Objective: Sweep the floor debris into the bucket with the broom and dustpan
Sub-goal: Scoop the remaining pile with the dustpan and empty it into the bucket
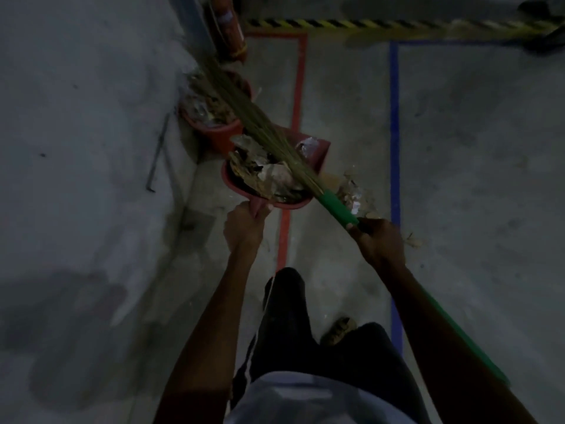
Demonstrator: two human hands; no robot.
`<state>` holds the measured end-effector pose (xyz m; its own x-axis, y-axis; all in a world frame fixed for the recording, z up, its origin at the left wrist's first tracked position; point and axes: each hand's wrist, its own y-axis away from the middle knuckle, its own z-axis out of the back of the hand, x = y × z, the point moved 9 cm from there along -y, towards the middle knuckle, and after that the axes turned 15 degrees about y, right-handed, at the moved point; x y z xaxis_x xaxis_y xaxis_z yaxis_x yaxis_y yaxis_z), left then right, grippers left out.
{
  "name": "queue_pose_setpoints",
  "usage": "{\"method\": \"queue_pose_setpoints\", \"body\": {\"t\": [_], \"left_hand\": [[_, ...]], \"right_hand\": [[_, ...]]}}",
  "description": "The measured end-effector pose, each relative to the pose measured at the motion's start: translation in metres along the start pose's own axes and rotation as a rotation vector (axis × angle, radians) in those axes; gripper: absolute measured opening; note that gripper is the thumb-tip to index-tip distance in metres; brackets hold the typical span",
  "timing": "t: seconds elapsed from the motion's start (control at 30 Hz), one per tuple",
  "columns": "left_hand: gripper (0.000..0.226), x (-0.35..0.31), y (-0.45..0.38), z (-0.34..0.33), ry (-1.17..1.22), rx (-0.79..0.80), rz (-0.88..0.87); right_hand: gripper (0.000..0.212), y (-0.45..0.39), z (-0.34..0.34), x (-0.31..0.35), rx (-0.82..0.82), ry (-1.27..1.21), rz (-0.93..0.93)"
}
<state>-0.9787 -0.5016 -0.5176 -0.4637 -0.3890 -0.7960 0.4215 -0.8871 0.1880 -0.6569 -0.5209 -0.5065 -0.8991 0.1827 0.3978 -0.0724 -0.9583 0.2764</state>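
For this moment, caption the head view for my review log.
Left hand holds loaded red plastic dustpan near red bucket; right hand grips green-handled straw broom.

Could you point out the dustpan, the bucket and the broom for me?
dustpan (318,154): head view, on its red side wall.
bucket (224,133): head view, on its red outer wall near the rim.
broom (336,206): head view, on its green handle.

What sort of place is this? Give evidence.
Probably a warehouse or factory floor: bare concrete floor, red tape line and blue tape line marking bays, and black-and-yellow hazard striping.
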Motion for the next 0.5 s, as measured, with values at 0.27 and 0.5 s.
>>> {"method": "queue_pose_setpoints", "body": {"t": [0.27,0.5], "left_hand": [[0.050,-0.040,-0.086,0.079,0.038,-0.015,0.073],[0.050,-0.074,-0.207,0.120,0.036,-0.054,0.083]], "right_hand": [[0.032,-0.058,0.054,0.124,-0.090,0.083,0.143],[0.056,-0.159,0.059,0.213,-0.139,0.175,0.243]]}}
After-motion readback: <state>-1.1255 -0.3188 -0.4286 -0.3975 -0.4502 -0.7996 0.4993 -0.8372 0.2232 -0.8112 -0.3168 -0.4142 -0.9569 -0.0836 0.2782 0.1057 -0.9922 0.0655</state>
